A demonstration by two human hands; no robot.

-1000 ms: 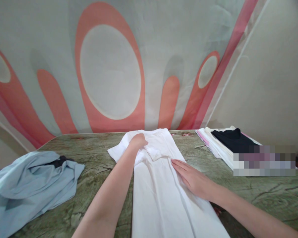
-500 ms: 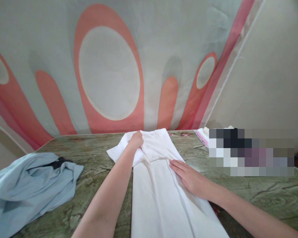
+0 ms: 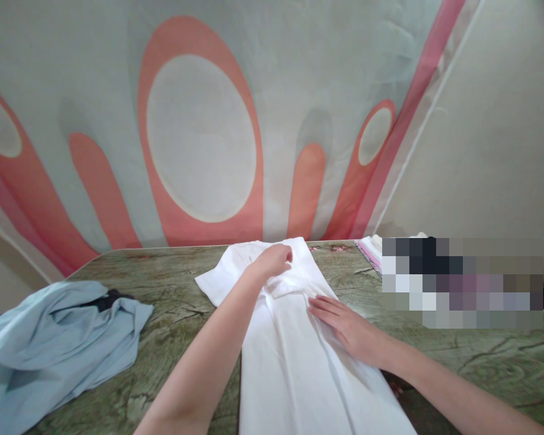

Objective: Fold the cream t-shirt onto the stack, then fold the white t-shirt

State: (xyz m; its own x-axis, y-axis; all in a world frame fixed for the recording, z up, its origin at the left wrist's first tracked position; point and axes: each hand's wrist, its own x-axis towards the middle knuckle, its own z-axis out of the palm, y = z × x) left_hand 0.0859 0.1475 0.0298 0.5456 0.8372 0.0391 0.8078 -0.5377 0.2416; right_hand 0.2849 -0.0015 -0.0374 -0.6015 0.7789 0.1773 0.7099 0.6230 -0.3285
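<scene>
One table [image 3: 176, 284], one white garment [image 3: 285, 362], left hand [image 3: 275, 261] curled over it, hold unclear, right hand [image 3: 349, 329] open flat upon it

The worktop [image 3: 176, 284] has a greenish-brown wood-grain surface with dark crack-like lines and a pale far edge that curves at the far left corner. A white garment [image 3: 281, 350] lies lengthwise along its middle, reaching the far edge, one sleeve spread to the left. A crumpled light-blue garment [image 3: 72, 356] sits on the left; on the right is a stack of clothes [image 3: 368, 249], mostly blurred out.
</scene>
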